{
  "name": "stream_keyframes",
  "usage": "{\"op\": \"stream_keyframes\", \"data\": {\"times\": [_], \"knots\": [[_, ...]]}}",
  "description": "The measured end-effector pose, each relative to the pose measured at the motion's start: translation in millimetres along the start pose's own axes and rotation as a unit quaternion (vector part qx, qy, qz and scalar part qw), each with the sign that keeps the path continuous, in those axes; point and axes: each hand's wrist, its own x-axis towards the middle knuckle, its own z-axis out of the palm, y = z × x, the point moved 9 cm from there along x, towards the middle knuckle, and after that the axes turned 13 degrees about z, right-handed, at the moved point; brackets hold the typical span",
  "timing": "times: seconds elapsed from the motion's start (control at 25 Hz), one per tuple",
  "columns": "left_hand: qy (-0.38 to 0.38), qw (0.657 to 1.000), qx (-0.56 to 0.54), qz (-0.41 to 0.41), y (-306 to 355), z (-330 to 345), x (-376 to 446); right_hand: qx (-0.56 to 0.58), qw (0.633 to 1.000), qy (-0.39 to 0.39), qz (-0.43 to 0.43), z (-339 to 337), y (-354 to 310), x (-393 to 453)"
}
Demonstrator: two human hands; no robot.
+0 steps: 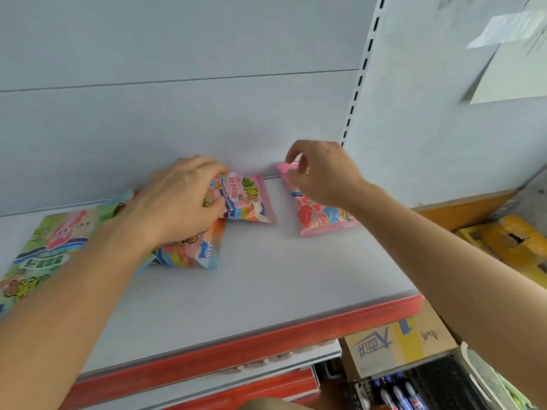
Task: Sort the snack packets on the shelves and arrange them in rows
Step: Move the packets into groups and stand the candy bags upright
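On a white shelf [266, 276] with a red front edge, two bare hands work among snack packets.

Left hand [174, 202] lies over two packets near the back wall, fingers curled and pressed on the left end of a pink striped packet [250, 199], which overlaps an orange packet [192, 250] lying just in front. Right hand [321, 173] pinches the far top corner of a pink packet [319, 214] between thumb and fingertips; that packet lies flat near the shelf's back right, apart from the striped one. A large green packet [44, 247] lies flat at the far left, partly under the left forearm. Below right sits a cardboard box [393, 344].
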Motion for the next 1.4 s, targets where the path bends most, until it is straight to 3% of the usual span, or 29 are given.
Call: {"op": "stream_keyframes", "data": {"times": [0.12, 0.2, 0.32, 0.44, 0.48, 0.52, 0.6, 0.68, 0.72, 0.8, 0.84, 0.92, 0.96, 1.0, 1.04, 1.08, 1.16, 1.24, 1.4], "knots": [[0.002, 0.989, -0.005, -0.15, -59.6, -3.3, -19.5, -0.054, 0.979, -0.137, -0.139, 50.7, -76.5, -26.9], [0.029, 0.981, -0.05, -0.184, -66.0, 4.8, -25.2, -0.107, 0.972, -0.155, -0.14, 75.5, -91.1, -30.9], [0.122, 0.966, -0.149, -0.172, -64.2, 0.8, -29.6, -0.089, 0.987, -0.076, -0.114, 74.0, -94.3, -30.7], [0.215, 0.924, -0.248, -0.195, -72.6, -17.9, -36.9, -0.006, 0.986, 0.074, -0.149, 42.5, -107.5, -45.2], [0.254, 0.891, -0.309, -0.216, -76.6, -22.2, -41.0, 0.014, 0.977, 0.127, -0.171, 31.5, -112.2, -54.8], [0.297, 0.835, -0.396, -0.24, -79.9, -23.4, -45.2, 0.034, 0.967, 0.169, -0.185, 22.7, -114.4, -63.8], [0.349, 0.691, -0.571, -0.274, -84.4, -16.1, -49.1, 0.077, 0.95, 0.215, -0.213, 9.5, -115.9, -78.2], [0.293, 0.597, -0.693, -0.278, -75.7, -4.1, -43.4, 0.111, 0.935, 0.227, -0.249, 1.7, -118.2, -89.6], [0.253, 0.582, -0.721, -0.28, -69.4, 1.6, -42.8, 0.114, 0.929, 0.231, -0.265, -0.8, -119.0, -94.7], [0.236, 0.58, -0.73, -0.272, -63.9, 6.3, -44.4, 0.107, 0.93, 0.245, -0.253, -6.0, -116.8, -98.2], [0.252, 0.578, -0.731, -0.26, -65.0, 6.9, -45.4, 0.127, 0.938, 0.249, -0.204, -10.2, -110.2, -95.8], [0.289, 0.563, -0.736, -0.243, -64.4, 3.3, -50.2, 0.309, 0.932, 0.185, -0.046, -11.3, -80.4, -81.8], [0.303, 0.556, -0.735, -0.244, -65.0, 1.2, -53.9, 0.466, 0.878, 0.108, 0.036, -3.6, -70.3, -75.1], [0.315, 0.554, -0.73, -0.247, -65.1, -0.6, -57.8, 0.589, 0.801, 0.028, 0.106, 9.9, -66.6, -70.8], [0.323, 0.558, -0.722, -0.25, -66.1, -1.3, -60.6, 0.654, 0.741, -0.03, 0.151, 21.4, -68.5, -68.9], [0.328, 0.558, -0.72, -0.25, -65.6, -2.7, -62.7, 0.649, 0.739, -0.056, 0.172, 25.2, -71.4, -68.1], [0.308, 0.543, -0.742, -0.241, -60.5, -3.7, -63.0, 0.594, 0.781, -0.049, 0.187, 24.8, -72.7, -64.9], [0.278, 0.526, -0.764, -0.25, -56.0, -1.4, -65.0, 0.569, 0.797, -0.035, 0.196, 21.3, -73.6, -62.9], [0.304, 0.551, -0.727, -0.275, -68.8, 1.2, -75.2, 0.501, 0.846, -0.016, 0.184, 7.9, -82.6, -60.7]]}}
